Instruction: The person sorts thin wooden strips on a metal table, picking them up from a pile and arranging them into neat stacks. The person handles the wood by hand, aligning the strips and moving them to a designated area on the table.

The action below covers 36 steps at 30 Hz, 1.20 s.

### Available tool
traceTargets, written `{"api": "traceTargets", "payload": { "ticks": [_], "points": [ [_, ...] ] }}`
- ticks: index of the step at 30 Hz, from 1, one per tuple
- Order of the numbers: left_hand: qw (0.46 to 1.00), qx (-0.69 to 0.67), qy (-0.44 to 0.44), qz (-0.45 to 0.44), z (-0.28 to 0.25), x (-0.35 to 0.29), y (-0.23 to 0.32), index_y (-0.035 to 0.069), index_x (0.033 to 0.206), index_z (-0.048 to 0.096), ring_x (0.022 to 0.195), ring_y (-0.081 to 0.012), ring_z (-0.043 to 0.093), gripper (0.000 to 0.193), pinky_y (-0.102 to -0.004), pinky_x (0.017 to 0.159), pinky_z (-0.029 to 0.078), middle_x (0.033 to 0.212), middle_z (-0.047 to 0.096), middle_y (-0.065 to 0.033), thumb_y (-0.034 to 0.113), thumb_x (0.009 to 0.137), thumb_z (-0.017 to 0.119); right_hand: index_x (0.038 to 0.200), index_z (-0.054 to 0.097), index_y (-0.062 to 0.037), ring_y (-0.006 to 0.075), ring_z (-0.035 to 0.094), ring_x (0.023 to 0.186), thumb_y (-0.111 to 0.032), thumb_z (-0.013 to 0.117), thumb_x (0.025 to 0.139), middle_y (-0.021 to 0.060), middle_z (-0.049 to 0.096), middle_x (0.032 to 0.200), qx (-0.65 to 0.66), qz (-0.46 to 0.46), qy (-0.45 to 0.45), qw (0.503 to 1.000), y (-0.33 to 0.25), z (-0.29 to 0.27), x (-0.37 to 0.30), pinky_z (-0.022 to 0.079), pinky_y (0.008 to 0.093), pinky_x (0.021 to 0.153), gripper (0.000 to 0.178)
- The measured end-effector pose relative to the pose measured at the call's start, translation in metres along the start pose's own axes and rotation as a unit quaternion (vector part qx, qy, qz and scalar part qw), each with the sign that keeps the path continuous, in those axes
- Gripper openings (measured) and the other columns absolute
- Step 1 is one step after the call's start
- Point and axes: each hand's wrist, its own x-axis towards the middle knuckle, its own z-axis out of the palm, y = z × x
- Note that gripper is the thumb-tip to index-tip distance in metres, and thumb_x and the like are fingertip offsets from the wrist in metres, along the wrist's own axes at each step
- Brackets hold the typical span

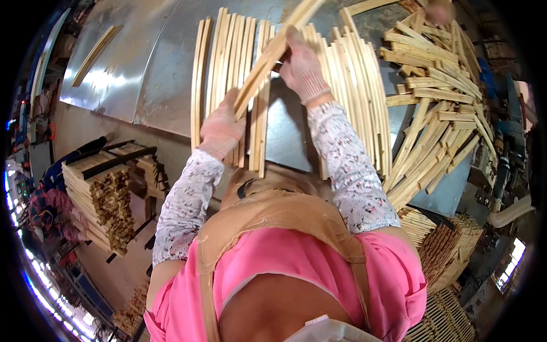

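Both my hands, in pale knit gloves, grip a long wooden strip (263,67) that slants up to the right above the metal table (165,68). My left hand (221,126) is closed around its lower end. Farther up, my right hand (300,64) clasps it with the thumb on top; whether it is one strip or two together I cannot tell. Beneath my left hand lies a row of wooden strips (231,54), side by side with some gaps. To the right of my right hand is another row of strips (358,85), packed closer.
A jumbled heap of wooden strips (441,108) covers the table's right end. One or two strips (94,56) lie far left. Stacked wood (102,199) stands left on the floor, near a person (51,211). More stacks (450,251) are at right. A blurred hand (440,11) shows at the far right.
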Motion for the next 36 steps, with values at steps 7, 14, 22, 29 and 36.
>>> {"api": "traceTargets", "payload": {
  "ticks": [7,14,22,29,36],
  "points": [
    [0.906,-0.421,0.028,0.035,0.095,0.025,-0.142,0.006,0.165,0.038,0.146,-0.0430,0.052,0.081,-0.0440,0.124,0.039,0.154,0.054,-0.0326,0.039,0.099,0.071,0.148,0.059,-0.0010,0.0458,0.061,0.131,-0.046,0.064,0.099,0.0297,0.066,0.139,-0.457,0.116,0.103,0.876,0.145,-0.277,-0.049,0.046,0.0501,0.112,0.066],
    [0.979,0.122,0.166,0.003,0.057,-0.002,-0.071,0.009,0.157,0.053,0.139,-0.0360,0.056,0.062,-0.0429,0.121,0.043,0.148,0.061,-0.0189,0.041,0.104,0.064,0.145,0.061,0.0036,0.0471,0.059,0.136,-0.058,0.056,0.100,0.0329,0.065,0.141,-0.419,0.266,0.086,0.864,0.142,-0.274,-0.083,0.045,0.0480,0.115,0.077],
    [0.975,-0.089,0.131,0.154,0.151,0.113,0.113,-0.011,0.149,0.047,0.134,-0.0466,0.053,0.088,-0.0486,0.117,0.042,0.140,0.057,-0.0332,0.051,0.091,0.072,0.141,0.068,-0.0050,0.0426,0.063,0.132,-0.064,0.055,0.097,0.0278,0.069,0.136,-0.386,0.204,-0.025,0.899,0.157,-0.298,-0.027,0.047,0.0471,0.112,0.075],
    [0.824,-0.561,0.039,0.072,0.213,0.118,0.134,-0.010,0.163,0.027,0.135,-0.0328,0.058,0.102,-0.0367,0.115,0.047,0.147,0.059,-0.0254,0.029,0.088,0.085,0.153,0.053,-0.0036,0.0384,0.057,0.142,-0.049,0.070,0.094,0.0278,0.059,0.151,-0.452,0.162,-0.119,0.869,0.241,-0.296,-0.050,0.044,0.0412,0.120,0.076],
    [0.741,-0.670,-0.038,-0.002,0.158,0.099,0.121,-0.010,0.164,0.021,0.122,-0.0263,0.069,0.097,-0.0325,0.103,0.058,0.140,0.063,-0.0276,0.007,0.091,0.081,0.142,0.059,0.0000,0.0295,0.062,0.132,-0.030,0.081,0.095,0.0214,0.064,0.143,-0.203,0.173,-0.124,0.956,0.137,-0.262,-0.064,0.049,0.0371,0.116,0.060]
  ]
}}
